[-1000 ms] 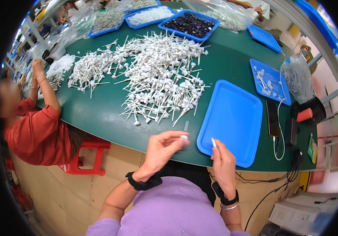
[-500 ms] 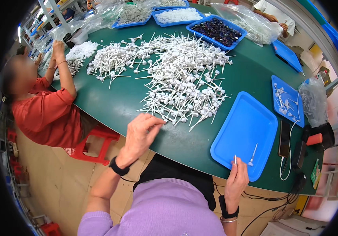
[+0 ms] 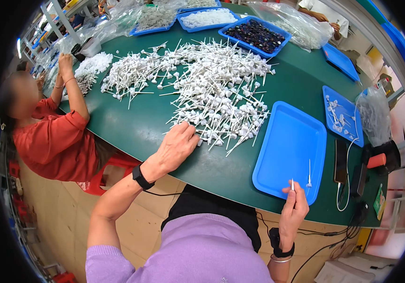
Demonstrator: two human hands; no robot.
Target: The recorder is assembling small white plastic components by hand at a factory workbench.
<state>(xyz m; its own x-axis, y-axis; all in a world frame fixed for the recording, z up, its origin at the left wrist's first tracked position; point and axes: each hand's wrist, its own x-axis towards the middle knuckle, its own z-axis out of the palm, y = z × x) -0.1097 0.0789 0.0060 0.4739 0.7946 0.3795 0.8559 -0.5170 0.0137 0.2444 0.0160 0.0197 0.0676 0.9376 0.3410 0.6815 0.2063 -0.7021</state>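
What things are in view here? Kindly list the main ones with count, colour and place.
table: one, green, under pile and trays
stemmed pieces: many, white, heaped mid-table
blue trays: at least seven, blue, table's back and right
lone piece: one, pale, in nearest tray
dark pieces: many, dark, in a back tray
clear bags: several, transparent, back and right
phone: one, black, right
nearest co-worker: one, red top, left
left hand: one, bare, at pile's near edge
right hand: one, bare, at nearest tray, holding white stick

White stemmed pieces [image 3: 221,89], loosely heaped
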